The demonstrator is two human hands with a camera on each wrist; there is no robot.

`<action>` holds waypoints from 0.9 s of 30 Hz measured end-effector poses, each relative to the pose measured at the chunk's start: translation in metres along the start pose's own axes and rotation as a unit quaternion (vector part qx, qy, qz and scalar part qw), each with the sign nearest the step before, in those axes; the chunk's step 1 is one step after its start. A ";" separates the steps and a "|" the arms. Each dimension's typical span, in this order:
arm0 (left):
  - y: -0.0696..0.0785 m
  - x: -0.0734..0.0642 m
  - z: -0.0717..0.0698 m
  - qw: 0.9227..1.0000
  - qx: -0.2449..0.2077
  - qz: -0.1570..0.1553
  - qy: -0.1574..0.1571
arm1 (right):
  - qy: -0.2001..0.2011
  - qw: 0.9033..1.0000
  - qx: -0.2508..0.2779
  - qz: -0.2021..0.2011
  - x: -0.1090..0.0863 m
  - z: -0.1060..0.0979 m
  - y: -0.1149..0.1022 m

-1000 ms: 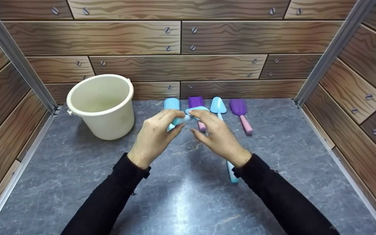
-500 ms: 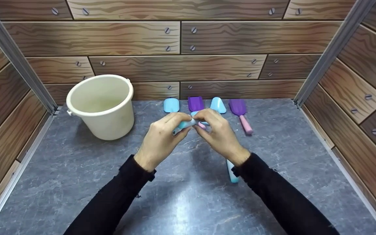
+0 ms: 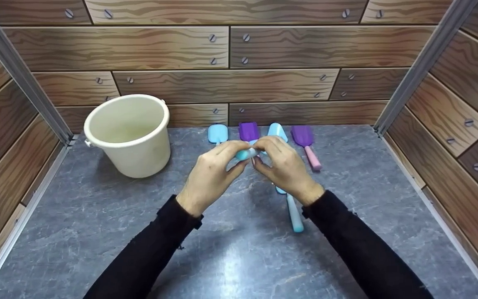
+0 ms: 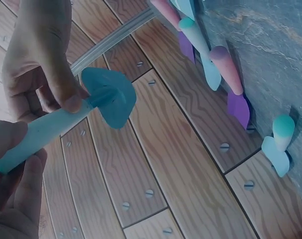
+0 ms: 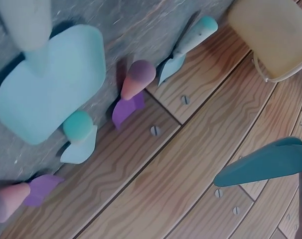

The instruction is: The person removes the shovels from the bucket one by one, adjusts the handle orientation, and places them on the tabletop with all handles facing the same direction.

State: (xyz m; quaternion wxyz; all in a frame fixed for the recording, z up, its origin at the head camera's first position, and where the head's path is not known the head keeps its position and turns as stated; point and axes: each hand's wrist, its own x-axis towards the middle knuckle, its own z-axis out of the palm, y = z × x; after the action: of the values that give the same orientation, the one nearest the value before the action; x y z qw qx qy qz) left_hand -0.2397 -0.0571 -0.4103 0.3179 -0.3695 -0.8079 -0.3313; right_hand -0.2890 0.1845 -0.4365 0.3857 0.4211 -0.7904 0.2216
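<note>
Both hands hold one light blue toy shovel above the floor. My left hand (image 3: 212, 172) grips its white-to-turquoise handle (image 3: 244, 154). With thumb and fingers, my right hand (image 3: 284, 170) pinches the shovel near where handle meets blade. The shovel's rounded, three-cornered blade (image 4: 111, 97) points away from the left hand in the left wrist view. From the right wrist the blade (image 5: 265, 162) shows nearly edge-on. Beneath the right forearm lies another light blue shovel (image 3: 294, 214), its wide blade (image 5: 56, 84) plain in the right wrist view.
Along the back wall lie a light blue shovel (image 3: 218, 133), a purple one (image 3: 249, 131), a second light blue one (image 3: 277, 131) and a purple one with a pink handle (image 3: 303, 136). A cream bucket (image 3: 149, 160) stands at the back left. Wood-patterned walls enclose the grey floor (image 3: 98, 232).
The right fingers have closed onto the held shovel. Both hands have shifted slightly, the left one to the right, and the shovel has turned between them. The bucket and the lying shovels stay put.
</note>
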 end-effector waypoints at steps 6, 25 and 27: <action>-0.002 0.001 -0.002 1.000 0.011 0.002 -0.004 | 0.001 1.000 -0.006 0.010 -0.002 -0.006 0.012; -0.022 -0.005 -0.009 0.996 0.069 -0.030 -0.053 | 0.008 0.994 -0.015 0.107 -0.022 -0.044 0.064; -0.025 -0.006 -0.009 0.993 0.088 -0.026 -0.070 | 0.006 0.993 -0.017 0.121 -0.025 -0.048 0.071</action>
State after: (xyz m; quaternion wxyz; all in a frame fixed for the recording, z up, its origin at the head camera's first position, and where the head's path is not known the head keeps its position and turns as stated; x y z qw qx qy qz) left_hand -0.2539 -0.0791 -0.4174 0.2835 -0.3407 -0.8636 -0.2403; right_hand -0.3189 0.2683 -0.4293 0.3682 0.3147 -0.8367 0.2556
